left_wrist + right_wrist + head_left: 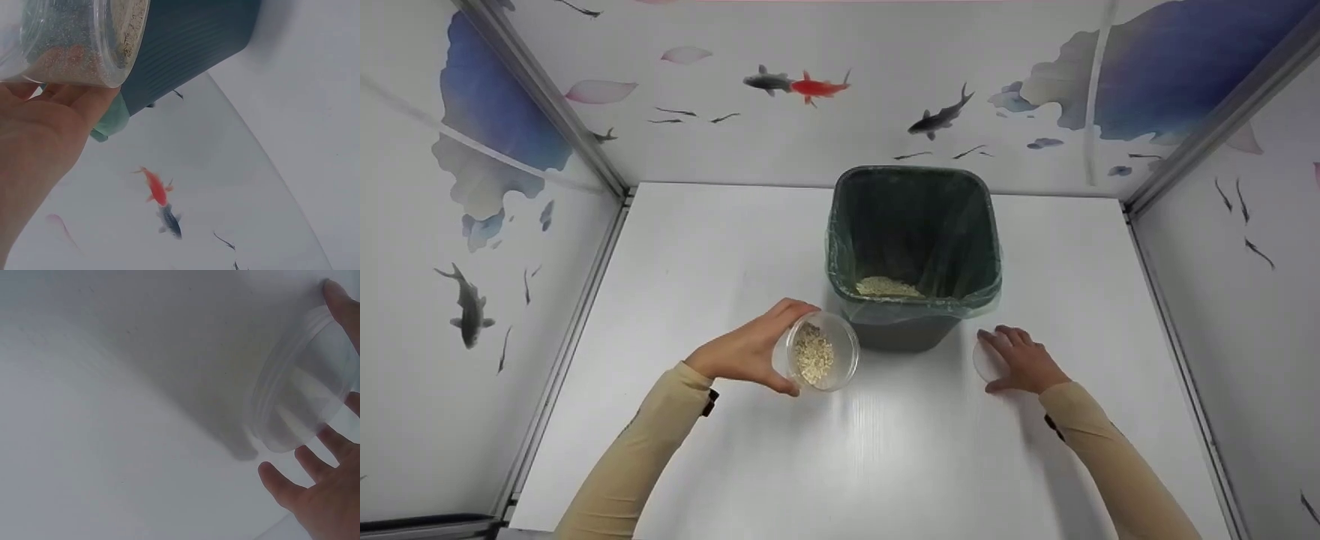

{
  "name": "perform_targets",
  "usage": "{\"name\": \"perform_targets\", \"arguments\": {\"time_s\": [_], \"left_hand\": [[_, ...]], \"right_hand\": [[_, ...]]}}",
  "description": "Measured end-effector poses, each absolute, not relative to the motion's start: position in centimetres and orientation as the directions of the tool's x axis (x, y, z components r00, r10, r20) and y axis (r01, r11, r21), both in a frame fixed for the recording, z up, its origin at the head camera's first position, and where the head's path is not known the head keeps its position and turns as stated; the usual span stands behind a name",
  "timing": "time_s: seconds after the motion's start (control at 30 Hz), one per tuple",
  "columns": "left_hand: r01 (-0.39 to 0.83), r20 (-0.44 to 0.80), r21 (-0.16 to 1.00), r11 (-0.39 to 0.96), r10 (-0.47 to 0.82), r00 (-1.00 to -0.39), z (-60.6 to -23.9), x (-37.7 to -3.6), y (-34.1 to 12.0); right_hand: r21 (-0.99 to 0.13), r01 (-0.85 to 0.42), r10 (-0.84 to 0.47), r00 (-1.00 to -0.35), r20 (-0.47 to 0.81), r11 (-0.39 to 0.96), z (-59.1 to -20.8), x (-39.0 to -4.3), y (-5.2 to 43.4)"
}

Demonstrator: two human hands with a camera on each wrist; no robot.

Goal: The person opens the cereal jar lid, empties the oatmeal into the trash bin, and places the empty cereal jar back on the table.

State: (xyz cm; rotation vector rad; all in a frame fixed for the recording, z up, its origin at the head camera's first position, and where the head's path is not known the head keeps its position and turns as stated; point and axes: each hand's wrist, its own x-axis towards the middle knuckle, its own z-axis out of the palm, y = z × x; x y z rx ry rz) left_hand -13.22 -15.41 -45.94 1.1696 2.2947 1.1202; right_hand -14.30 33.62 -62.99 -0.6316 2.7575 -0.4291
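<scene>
My left hand (754, 349) grips a clear plastic jar (847, 352) round its side, thumb low and fingers at the far side. Tilted with its mouth towards the head camera, the jar holds pale flakes (814, 354) that look like oats. It is held just left of the bin's front. On the table right of the bin, my right hand (1024, 364) spreads its fingers around a round clear lid (988, 360). In the right wrist view, thumb and fingers lie at opposite sides of the lid (298, 388), the index fingertip apart from its rim.
A dark green bin (904, 335) with a thin green liner (982, 304) stands at the table's back middle. Similar pale flakes (889, 286) lie inside it. Panels printed with fish (934, 120) border the white table (720, 255) at the back and sides.
</scene>
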Motion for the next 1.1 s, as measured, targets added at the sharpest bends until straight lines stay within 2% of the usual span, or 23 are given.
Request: {"name": "perform_targets", "arguments": {"time_s": [0.17, 0.37, 0.6, 0.83, 1.1], "left_hand": [[0.539, 0.068, 0.766, 0.35, 0.79, -0.609, -45.4, -13.2, -15.6], [0.53, 0.083, 0.776, 0.341, 0.778, -0.622, -44.7, -13.3, -15.6], [0.54, 0.1, 0.766, 0.349, 0.765, -0.636, -43.6, -13.5, -15.7], [0.546, 0.106, 0.749, 0.375, 0.745, -0.659, -42.5, -13.8, -15.8], [0.568, 0.126, 0.728, 0.384, 0.74, -0.661, -40.9, -14.2, -15.8]], "right_hand": [[-0.366, -0.351, -0.44, -0.877, -0.195, 0.862, -61.3, -15.3, 33.6], [-0.393, -0.392, -0.435, -0.9, -0.023, 0.832, -56.9, -17.0, 33.5], [-0.441, -0.436, -0.425, -0.896, 0.131, 0.784, -50.7, -18.4, 33.2], [-0.486, -0.452, -0.423, -0.889, 0.177, 0.748, -46.0, -19.9, 32.1], [-0.513, -0.451, -0.405, -0.891, 0.208, 0.73, -43.6, -21.0, 30.8]]}}
